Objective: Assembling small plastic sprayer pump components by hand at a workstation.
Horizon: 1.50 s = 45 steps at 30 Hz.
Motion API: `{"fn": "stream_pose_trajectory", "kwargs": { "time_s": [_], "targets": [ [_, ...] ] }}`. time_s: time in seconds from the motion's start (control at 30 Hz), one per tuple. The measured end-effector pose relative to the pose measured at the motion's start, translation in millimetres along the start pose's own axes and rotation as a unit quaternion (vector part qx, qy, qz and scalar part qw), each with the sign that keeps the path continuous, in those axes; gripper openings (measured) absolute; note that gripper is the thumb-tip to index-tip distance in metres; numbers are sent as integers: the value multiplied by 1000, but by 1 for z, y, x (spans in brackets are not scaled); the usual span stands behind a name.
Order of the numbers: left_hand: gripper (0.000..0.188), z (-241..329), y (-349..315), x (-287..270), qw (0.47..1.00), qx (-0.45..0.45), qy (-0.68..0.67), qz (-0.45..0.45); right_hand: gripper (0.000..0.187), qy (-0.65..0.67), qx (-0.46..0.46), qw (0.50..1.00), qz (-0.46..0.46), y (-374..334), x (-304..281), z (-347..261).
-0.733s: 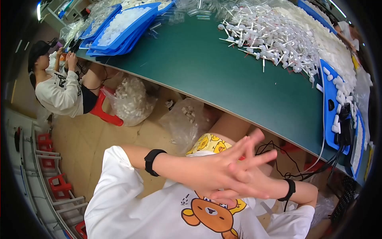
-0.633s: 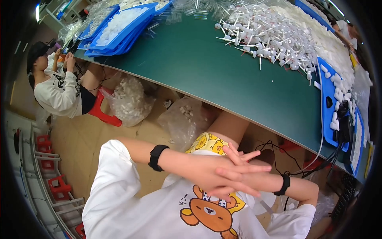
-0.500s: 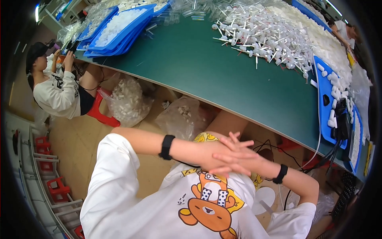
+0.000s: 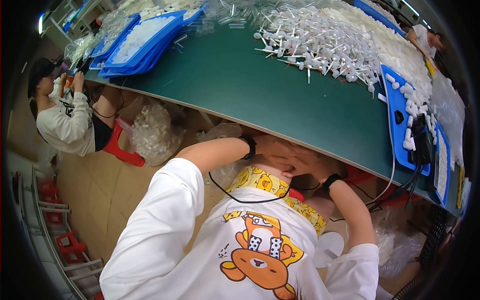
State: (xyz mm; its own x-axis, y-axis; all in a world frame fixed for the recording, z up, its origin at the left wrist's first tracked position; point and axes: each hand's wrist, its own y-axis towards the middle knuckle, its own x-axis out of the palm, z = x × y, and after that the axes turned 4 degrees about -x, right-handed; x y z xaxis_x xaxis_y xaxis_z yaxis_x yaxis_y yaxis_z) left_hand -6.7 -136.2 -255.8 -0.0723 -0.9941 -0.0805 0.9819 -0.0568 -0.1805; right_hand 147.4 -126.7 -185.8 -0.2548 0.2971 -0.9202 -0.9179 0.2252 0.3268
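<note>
My left hand [image 4: 274,148] and my right hand [image 4: 312,163] lie one across the other, just below the near edge of the green table [image 4: 240,95], over my lap. Their fingers are stretched out and overlap, and no object shows in either. Shade under the edge dims them. Around each wrist is a black band: the left wristband [image 4: 248,147] and the right wristband [image 4: 331,181]. A black cable [image 4: 250,201] loops below the left forearm across my shirt. On the table beyond lies a heap of white sticks with round translucent caps [image 4: 320,45].
Stacked blue trays [image 4: 145,47] of white pieces stand at the far left. A blue tray [image 4: 400,120] with white cylinders and black devices sits at the right. Clear bags [image 4: 152,132] of parts rest on the floor. A co-worker [image 4: 67,112] sits at left, another person [image 4: 425,40] far right.
Both hands have moved forward from above my lap to beneath the table's edge, still crossed over each other. The view has shifted slightly, and the cable loop now shows.
</note>
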Motion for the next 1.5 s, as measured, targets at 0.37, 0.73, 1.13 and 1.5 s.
{"fn": "stream_pose_trajectory", "kwargs": {
  "time_s": [0.37,0.73,1.13,1.5],
  "targets": [
    [61,-28,15,13,1000,6,-30,-4,51,33,15,999,8,1,56,6],
    [62,-41,21,26,997,18,-72,1,50,105,84,991,-26,0,59,19],
    [62,-46,25,56,994,30,-104,15,49,171,150,972,-59,7,66,21],
    [63,-45,30,91,991,47,-127,24,48,219,211,948,-91,-11,65,21]
  ]
}}
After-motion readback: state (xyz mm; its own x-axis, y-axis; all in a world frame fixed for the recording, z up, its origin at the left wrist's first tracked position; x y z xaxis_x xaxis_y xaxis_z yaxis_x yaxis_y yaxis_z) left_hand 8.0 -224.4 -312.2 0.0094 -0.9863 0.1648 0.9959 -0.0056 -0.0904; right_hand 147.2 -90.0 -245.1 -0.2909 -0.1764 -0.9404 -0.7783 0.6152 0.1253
